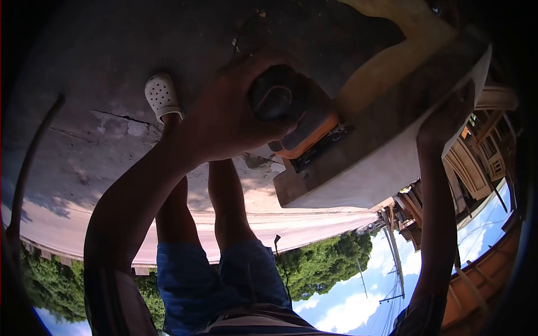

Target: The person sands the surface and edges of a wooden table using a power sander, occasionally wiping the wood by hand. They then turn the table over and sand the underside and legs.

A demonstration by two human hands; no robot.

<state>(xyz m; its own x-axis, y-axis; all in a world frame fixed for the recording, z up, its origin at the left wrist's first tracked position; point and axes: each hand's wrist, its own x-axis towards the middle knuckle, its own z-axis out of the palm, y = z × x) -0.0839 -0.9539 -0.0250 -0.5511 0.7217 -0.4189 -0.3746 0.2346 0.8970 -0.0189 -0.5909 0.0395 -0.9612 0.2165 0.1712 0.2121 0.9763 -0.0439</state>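
Observation:
My left hand (pixel 235 106) is wrapped over the black round grip of an orange and black electric sander (pixel 308 129). The sander's flat base sits against the face of a thick wooden board (pixel 353 159), near its lower left end. Over at the board's far right edge, my right hand (pixel 448 115) holds on to it; the fingers are dark and partly hidden. A pale curved wooden piece (pixel 386 64) adjoins the board's upper side.
Cracked concrete ground (pixel 101 145) lies under my feet, with a white clog (pixel 162 95) on one foot. A dark curved rod or cable (pixel 33 157) runs at the left. Wooden furniture parts (pixel 468 168) are stacked at the right. Trees (pixel 330 263) stand beyond the road.

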